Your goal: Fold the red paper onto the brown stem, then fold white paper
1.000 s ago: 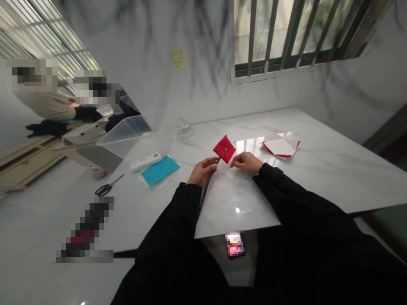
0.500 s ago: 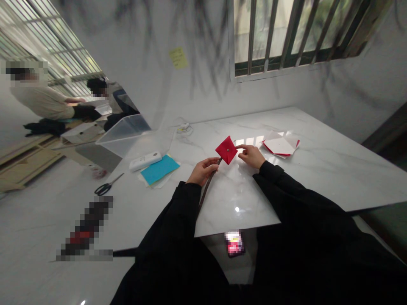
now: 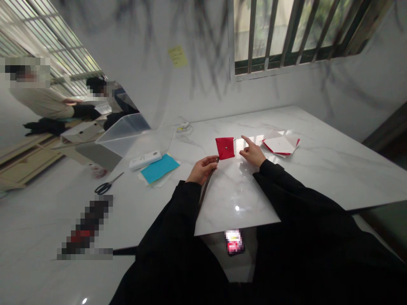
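Note:
My left hand (image 3: 201,168) grips a thin dark stick (image 3: 206,185) that carries a red folded paper square (image 3: 225,148) pinned at its top, held above the white marble table (image 3: 318,169). My right hand (image 3: 252,153) is just right of the red square, apart from it, with the forefinger stretched out and nothing in it. Both my sleeves are black.
Red and white folded papers (image 3: 281,145) lie to the right of my hands. To the left are blue paper sheets (image 3: 159,168), a white device (image 3: 145,160), scissors (image 3: 107,185) and a clear plastic bin (image 3: 124,133). Two people sit far left. A phone (image 3: 234,243) lies below the table edge.
The red square has turned from a diamond stance to a flat-sided one. My right hand touched its right corner, then came off with the forefinger out.

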Motion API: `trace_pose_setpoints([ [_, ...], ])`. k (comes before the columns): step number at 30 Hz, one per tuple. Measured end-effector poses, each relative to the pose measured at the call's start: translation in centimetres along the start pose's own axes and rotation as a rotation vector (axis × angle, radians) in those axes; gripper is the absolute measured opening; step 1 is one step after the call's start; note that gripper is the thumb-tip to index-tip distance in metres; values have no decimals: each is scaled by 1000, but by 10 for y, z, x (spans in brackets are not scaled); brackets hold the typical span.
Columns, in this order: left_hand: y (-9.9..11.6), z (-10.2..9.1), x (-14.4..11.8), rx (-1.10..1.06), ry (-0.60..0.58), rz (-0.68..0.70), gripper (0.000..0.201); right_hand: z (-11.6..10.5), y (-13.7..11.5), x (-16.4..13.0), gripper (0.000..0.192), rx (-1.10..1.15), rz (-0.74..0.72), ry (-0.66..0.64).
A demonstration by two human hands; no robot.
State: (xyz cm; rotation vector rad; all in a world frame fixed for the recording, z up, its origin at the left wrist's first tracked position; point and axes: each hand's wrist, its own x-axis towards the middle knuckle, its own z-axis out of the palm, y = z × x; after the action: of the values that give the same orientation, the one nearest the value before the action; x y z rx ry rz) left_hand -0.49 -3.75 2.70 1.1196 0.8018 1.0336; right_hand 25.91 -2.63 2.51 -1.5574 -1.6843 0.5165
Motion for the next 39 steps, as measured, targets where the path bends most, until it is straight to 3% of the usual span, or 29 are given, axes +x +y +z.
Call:
trace_pose_setpoints([
  [3, 0, 1, -1, -2, 3, -1, 46, -1, -1, 0, 35, -8, -45, -247],
  [5, 1, 1, -1, -6, 3, 3, 46, 0, -2, 0, 26, -37, -95, -380],
  [12, 4, -5, 1, -141, 99, -55, 46, 5, 0, -1, 24, -32, -88, -281],
  [17, 8, -14, 5, -332, 148, -81, 33, 17, -6, -7, 35, 112, -124, -282],
  [24, 2, -4, 4, -337, 158, -10, 49, 44, -36, -26, 55, 497, -111, -521],
  [30, -2, 3, 4, -205, 95, 45, 69, 55, -53, -36, 53, 603, -172, -658],
  [35, 1, 1, 7, -200, 130, 37, 63, 46, -54, -35, 46, 637, -44, -810],
  [39, 5, -3, 11, -240, 193, 82, 47, 38, -54, -35, 42, 614, -67, -978],
])
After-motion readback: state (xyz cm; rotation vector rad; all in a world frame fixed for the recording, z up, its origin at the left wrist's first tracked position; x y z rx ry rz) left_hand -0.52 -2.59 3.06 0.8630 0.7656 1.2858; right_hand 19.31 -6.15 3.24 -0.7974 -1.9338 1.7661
